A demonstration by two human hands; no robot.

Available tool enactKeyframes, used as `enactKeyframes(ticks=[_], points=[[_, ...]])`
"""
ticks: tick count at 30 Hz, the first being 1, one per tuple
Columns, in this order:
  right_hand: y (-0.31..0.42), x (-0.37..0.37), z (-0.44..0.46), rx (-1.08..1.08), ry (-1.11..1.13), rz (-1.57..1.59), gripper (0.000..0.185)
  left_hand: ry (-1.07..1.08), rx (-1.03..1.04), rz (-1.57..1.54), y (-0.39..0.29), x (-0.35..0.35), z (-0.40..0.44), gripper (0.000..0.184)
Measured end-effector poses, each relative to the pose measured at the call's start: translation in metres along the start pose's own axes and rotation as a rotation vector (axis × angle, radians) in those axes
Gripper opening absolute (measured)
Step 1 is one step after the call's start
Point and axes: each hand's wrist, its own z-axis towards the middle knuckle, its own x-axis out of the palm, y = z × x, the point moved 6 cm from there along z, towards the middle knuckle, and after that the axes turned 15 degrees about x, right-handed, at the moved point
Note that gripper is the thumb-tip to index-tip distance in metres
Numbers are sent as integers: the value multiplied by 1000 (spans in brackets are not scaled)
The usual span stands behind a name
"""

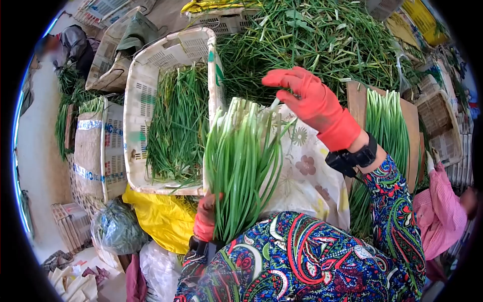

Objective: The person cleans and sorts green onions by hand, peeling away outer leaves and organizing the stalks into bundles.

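Red right fingers [292, 79] hang apart near the bundle [240, 163]; left fingers [205, 214] clamp it beside the crate rim [171, 190].

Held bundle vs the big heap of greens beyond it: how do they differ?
Order: the bundle has its stalks side by side, pale ends gathered at the top; the heap is tangled, strands pointing every way.
Size: the bundle is small enough for the left hand to hold; the heap is far larger.
Shared: both are long, thin and mostly green, with some pale parts.
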Motion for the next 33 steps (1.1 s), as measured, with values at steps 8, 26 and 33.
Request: enactKeyframes(ticks=[8, 26, 33], points=[[24, 39, -17, -139, 39, -406, 17, 293, 90, 27, -38, 47, 1, 34], [8, 77, -17, -81, 327, -346, 18, 110, -14, 97, -65, 86, -4, 39], [9, 74, -19, -282, 8, -652, 4, 107, -22, 172, -65, 88, -1, 44]])
